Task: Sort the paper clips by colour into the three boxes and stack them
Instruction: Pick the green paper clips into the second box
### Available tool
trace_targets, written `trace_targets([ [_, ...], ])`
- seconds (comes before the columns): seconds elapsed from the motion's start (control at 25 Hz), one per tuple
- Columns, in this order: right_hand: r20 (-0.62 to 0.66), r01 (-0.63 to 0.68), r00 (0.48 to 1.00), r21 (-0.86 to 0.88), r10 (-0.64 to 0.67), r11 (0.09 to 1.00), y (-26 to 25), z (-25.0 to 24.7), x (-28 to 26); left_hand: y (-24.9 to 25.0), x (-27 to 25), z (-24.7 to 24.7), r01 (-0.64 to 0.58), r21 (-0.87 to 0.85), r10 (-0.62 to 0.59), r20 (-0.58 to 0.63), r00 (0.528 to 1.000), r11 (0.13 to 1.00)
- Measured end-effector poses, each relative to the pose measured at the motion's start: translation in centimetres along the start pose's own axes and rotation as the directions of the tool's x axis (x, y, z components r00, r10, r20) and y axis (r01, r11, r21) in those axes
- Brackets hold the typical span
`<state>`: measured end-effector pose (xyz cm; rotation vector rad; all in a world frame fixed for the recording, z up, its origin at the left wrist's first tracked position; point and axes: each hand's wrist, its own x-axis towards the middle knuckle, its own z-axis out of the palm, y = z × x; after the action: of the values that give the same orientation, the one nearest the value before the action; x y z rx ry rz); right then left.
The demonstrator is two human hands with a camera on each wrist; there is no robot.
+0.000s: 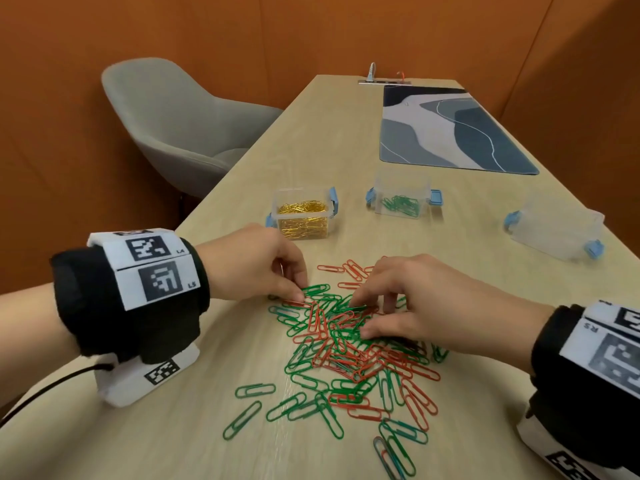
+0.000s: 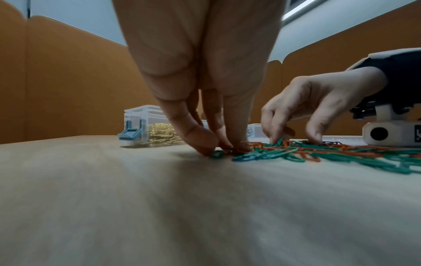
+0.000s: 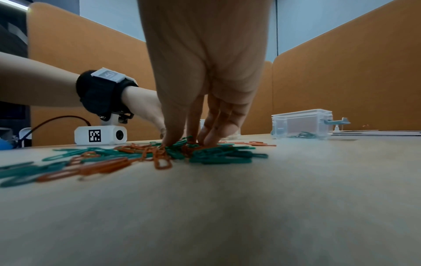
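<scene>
Left hand [image 1: 256,261] pinched a green clip [image 2: 217,154]; right hand [image 1: 426,299] beside it pressed loosely curled fingers onto the clip pile [image 1: 346,344].

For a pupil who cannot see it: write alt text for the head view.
Left hand and right hand pick at a mixed pile of red and green paper clips on a wooden table; behind stand a box of gold clips, one with few green, one empty.

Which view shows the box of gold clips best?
The head view: the box of gold clips is seen whole from above. The left wrist view has fingers hiding part of it; the right wrist view does not show it.
</scene>
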<state>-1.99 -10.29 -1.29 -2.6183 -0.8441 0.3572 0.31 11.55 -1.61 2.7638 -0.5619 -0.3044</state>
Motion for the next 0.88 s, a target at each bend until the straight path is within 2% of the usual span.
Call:
trace_targets([
  [0.16, -0.023, -0.03, 0.999, 0.018, 0.031, 0.999, 0.0, 0.1, 0.1, 0.4, -0.6, -0.2, 0.015, -0.022, -0.013, 0.082, 0.997, 1.0],
  [0.36, -0.107, -0.023, 0.994, 0.035, 0.027, 0.999, -0.5, 0.2, 0.8, 1.0, -0.4, -0.3, 0.027, -0.025, -0.029, -0.068, 0.997, 0.999],
  [0.44, -0.113, -0.002, 0.994, -0.004, 0.001, 1.0, -0.8, 0.5, 1.6, 1.5, 0.4, 0.0, 0.036, 0.004, -0.036, -0.037, 0.999, 0.999],
  [0.56, -0.056, 0.028, 0.998, -0.066, -0.031, 0.997, -1.0, 1.0, 2.7, 2.1, 1.1, 0.3, 0.009, 0.028, -0.009, 0.015, 1.0, 1.0],
  [0.88, -0.021, 0.002, 1.0, -0.035, -0.002, 0.999, -1.5, 1.0, 3.1, 2.6, 0.5, 0.5, -0.016, 0.103, 0.003, 0.124, 0.992, 0.995],
])
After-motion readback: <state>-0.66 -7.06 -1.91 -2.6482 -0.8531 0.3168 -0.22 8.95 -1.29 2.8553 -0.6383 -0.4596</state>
